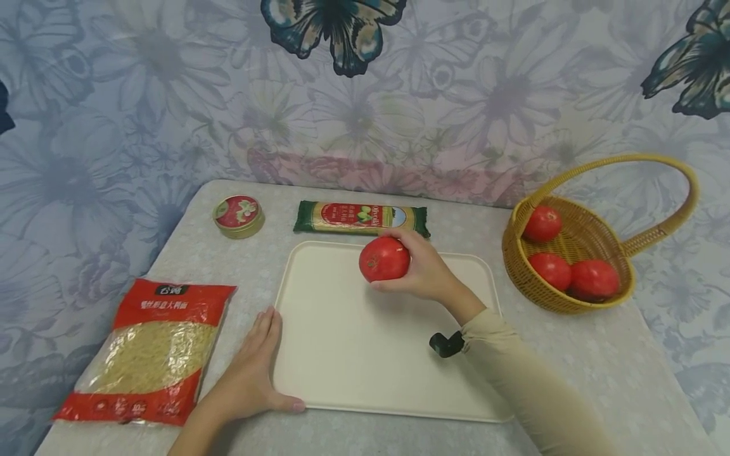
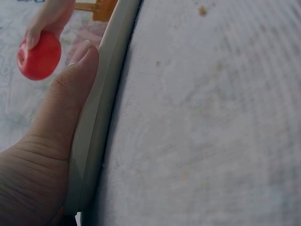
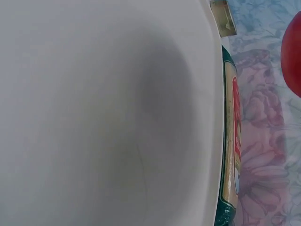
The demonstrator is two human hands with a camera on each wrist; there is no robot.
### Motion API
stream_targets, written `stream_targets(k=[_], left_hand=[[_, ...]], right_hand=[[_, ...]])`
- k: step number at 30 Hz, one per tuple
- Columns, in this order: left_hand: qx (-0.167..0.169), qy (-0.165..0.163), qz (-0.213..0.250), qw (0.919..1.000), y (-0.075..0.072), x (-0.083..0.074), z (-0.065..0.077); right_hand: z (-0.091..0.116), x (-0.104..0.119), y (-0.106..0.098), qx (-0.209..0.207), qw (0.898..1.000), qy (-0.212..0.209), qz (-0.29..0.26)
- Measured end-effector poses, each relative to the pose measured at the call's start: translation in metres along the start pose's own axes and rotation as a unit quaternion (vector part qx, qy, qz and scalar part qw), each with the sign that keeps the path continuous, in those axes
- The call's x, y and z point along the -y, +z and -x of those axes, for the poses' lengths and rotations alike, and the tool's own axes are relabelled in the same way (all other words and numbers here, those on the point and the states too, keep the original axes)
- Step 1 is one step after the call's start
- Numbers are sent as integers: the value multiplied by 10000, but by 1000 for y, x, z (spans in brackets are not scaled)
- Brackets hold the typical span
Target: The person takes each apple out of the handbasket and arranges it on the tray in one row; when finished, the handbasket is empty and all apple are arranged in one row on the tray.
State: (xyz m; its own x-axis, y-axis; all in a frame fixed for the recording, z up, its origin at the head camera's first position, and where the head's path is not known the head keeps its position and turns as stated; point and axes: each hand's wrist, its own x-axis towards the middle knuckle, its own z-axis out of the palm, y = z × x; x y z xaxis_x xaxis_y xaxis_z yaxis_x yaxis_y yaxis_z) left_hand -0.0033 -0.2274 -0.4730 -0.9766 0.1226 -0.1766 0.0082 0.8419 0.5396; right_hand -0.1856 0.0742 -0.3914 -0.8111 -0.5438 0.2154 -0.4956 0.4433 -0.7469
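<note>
My right hand [image 1: 419, 266] grips a red tomato [image 1: 384, 259] with fingers over its top and thumb at its side, held above the cream tray [image 1: 353, 354]. In the right wrist view only an edge of the tomato [image 3: 292, 56] shows, with a shadow on the tray below. My left hand [image 1: 253, 367] rests at the tray's left front corner, fingers straight along the left side and thumb at the front edge. The left wrist view shows the left thumb [image 2: 70, 89] lying against the tray's rim [image 2: 101, 103].
A yellow wicker basket [image 1: 516, 272] with three tomatoes stands at the right, its handle arching up. Behind the tray lies a green-ended pasta packet [image 1: 359, 217]. A round tin [image 1: 239, 216] sits back left; a red bag of pasta [image 1: 154, 354] lies left of the tray.
</note>
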Motion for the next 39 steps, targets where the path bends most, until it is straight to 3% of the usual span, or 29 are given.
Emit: stream_targets(k=[6,11,21,39], left_hand=[[0,17,-46,10000,-1,-1,-1],[-61,45,23,10000,-2,-2,-1],[-63,12,-76,10000,-2,-1,2],[11,-34,-181,9998,-2,1,1]], right_hand=[[-5,0,13,575,9983,-36,-61],[-11,-1,26,792,9967,-86,152],[-27,-4,51,824,9889,-19,1235],[-42,10,80,1108,9668,-504,2245]])
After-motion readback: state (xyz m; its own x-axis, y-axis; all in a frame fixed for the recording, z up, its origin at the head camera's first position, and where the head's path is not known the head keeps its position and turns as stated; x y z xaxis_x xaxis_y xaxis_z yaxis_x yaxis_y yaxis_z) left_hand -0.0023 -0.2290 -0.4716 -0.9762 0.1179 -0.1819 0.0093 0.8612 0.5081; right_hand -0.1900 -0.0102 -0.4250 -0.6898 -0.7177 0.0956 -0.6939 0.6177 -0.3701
